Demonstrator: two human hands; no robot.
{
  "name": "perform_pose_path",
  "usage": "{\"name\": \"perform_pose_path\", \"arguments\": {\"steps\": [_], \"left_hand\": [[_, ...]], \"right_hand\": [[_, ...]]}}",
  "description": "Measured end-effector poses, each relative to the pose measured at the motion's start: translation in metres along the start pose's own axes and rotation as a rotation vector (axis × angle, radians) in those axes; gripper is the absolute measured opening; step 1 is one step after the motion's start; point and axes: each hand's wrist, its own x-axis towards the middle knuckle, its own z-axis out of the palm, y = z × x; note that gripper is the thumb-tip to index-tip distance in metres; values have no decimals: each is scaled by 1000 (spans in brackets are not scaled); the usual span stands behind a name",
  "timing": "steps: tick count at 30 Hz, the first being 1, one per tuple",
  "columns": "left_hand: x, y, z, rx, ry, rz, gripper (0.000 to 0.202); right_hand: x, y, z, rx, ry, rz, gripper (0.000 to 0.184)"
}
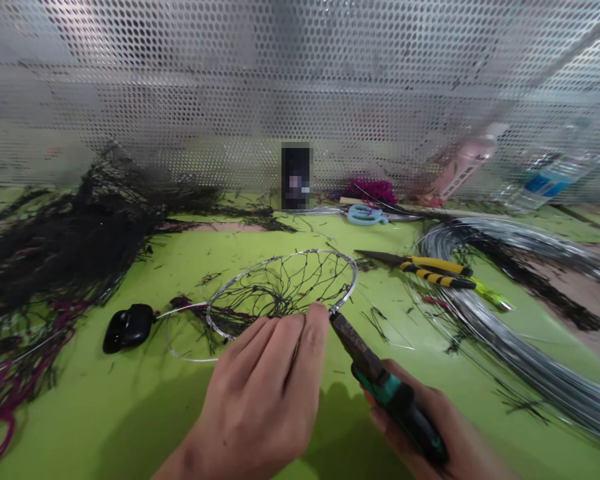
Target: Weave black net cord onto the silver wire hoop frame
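Note:
My left hand (pixel 270 387) is closed on the near side of a wire hoop (pixel 353 280), its fingertips beside the wire. Dark knotted netting (pixel 280 293) is strung across the hoop. In my right hand (pixel 420 413) is a pair of pliers (pixel 395 393) with black and green handles. The pliers' jaw tips meet the hoop's wire just right of my left fingertips; whether they grip it is too small to tell. A thin wire runs left from the hoop to a small black case (pixel 129 328).
Yellow-black pliers (pixel 430 270) lie right of the hoop, before a large wire coil (pixel 530 360). Blue-handled scissors (pixel 365 215), a phone (pixel 295 177) and two bottles (pixel 463 167) are along the perforated metal panel (pixel 205 87). Black netting (pixel 55 240) heaps at left, with purple cord (pixel 30 400).

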Motion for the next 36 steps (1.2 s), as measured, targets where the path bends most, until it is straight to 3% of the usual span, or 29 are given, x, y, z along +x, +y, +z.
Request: {"name": "perform_pose_path", "arguments": {"steps": [6,12,15,21,30,36], "left_hand": [[8,-2,-6,10,6,21,23],[14,-3,-22,51,61,-217,15],[16,-2,-33,102,71,-353,15],[19,2,-41,74,158,-436,16],[10,-2,-44,33,211,-377,31],[11,-2,-45,69,189,-362,25]], "right_hand": [[12,-10,-12,61,-38,-35,19],[21,-11,-18,37,0,-72,26],[33,-10,-19,30,3,-155,29],[60,-21,-15,62,-44,-281,40],[63,-27,-4,116,-11,-332,48],[61,-32,-4,104,15,-328,43]]}}
